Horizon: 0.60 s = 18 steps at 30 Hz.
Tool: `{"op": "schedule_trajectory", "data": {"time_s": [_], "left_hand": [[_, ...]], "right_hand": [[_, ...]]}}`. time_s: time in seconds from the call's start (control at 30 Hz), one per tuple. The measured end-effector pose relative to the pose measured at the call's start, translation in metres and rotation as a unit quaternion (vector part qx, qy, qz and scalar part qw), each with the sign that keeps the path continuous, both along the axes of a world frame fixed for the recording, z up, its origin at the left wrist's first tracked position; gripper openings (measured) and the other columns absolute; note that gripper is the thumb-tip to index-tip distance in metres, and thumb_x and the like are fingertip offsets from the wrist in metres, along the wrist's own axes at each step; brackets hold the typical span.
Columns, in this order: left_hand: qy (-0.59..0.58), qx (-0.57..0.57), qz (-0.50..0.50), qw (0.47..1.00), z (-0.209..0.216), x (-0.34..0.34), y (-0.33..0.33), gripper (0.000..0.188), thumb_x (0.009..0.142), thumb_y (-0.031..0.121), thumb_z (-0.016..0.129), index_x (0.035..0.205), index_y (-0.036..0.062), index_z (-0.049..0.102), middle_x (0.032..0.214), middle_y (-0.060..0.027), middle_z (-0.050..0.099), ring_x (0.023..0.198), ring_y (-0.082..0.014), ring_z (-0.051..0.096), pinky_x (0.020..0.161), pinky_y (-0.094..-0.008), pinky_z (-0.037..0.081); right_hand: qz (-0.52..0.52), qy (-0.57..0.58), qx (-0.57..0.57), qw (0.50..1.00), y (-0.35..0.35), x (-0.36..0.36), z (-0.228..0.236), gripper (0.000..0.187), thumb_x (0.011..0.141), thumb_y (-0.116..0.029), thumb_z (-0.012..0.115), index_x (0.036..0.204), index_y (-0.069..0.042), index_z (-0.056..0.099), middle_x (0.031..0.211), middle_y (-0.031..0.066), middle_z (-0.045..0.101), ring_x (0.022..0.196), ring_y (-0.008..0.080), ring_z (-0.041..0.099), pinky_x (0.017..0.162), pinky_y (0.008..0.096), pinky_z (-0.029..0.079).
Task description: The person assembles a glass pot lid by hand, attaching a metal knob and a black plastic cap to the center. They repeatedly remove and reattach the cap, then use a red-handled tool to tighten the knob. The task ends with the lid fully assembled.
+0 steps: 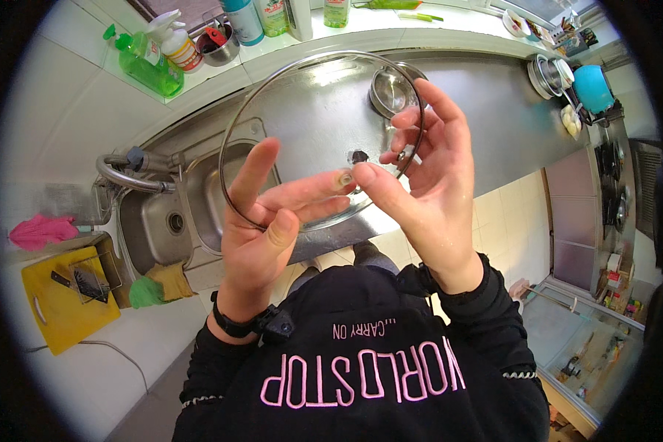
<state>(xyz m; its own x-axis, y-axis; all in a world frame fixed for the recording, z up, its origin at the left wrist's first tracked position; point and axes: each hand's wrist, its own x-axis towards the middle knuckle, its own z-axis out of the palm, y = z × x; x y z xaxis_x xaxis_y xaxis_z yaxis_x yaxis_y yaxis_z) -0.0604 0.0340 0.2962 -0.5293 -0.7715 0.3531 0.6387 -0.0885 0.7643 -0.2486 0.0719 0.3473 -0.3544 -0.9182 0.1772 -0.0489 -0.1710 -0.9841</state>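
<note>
Nearest the head camera, a round glass lid (321, 118) with a thin metal rim is held up above the steel counter (486, 110), its clear face letting the surface below show through. 2 bare hands meet it from opposite sides. At its lower left edge is the left hand (252, 239), fingers spread, the index pointing up and the others reaching inward across the circle; the rim runs by the base of the fingers, but I cannot tell how firmly this hand grips. The right hand (448, 184) takes the right edge between thumb and curled fingers, the thumb reaching inward past the rim. Near the fingertips of both is a small dark piece (359, 157); I cannot tell whether it belongs to the lid.

Beyond the lid, near its upper right edge, a metal bowl (390, 92) stands on the counter. To the left are a sink with 2 basins (144, 214) and a curved faucet (125, 177). Further left, a pink cloth (43, 230) lies above a yellow cutting board (74, 323). A green pump bottle (147, 65) and a spray bottle (178, 48) stand along the back, and a blue bowl (594, 88) sits at the far right.
</note>
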Motion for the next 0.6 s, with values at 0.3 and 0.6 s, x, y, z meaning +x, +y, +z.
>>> {"op": "schedule_trajectory", "data": {"time_s": [0.3,0.6], "left_hand": [[-0.018,0.014,0.013,1.0,0.003,0.004,-0.001,0.071,0.104,0.021,0.057,0.163,0.019,0.016,0.133,-0.035,0.059,0.128,-0.0447,0.058,0.103,-0.0547,0.052],[-0.034,0.02,0.006,0.999,0.0,0.005,-0.002,0.07,0.106,0.022,0.054,0.163,0.0225,0.014,0.135,-0.0336,0.058,0.127,-0.044,0.059,0.103,-0.0545,0.052]], "right_hand": [[0.025,0.019,0.007,0.999,-0.001,-0.009,-0.003,0.096,0.069,-0.009,0.091,0.148,-0.003,0.036,0.105,0.0013,0.046,0.09,0.0094,0.047,0.078,0.0226,0.043],[0.057,-0.025,-0.008,0.998,-0.004,-0.014,-0.008,0.083,0.073,-0.008,0.084,0.144,-0.004,0.042,0.1,-0.0006,0.047,0.084,0.0082,0.046,0.073,0.0223,0.044]]}}
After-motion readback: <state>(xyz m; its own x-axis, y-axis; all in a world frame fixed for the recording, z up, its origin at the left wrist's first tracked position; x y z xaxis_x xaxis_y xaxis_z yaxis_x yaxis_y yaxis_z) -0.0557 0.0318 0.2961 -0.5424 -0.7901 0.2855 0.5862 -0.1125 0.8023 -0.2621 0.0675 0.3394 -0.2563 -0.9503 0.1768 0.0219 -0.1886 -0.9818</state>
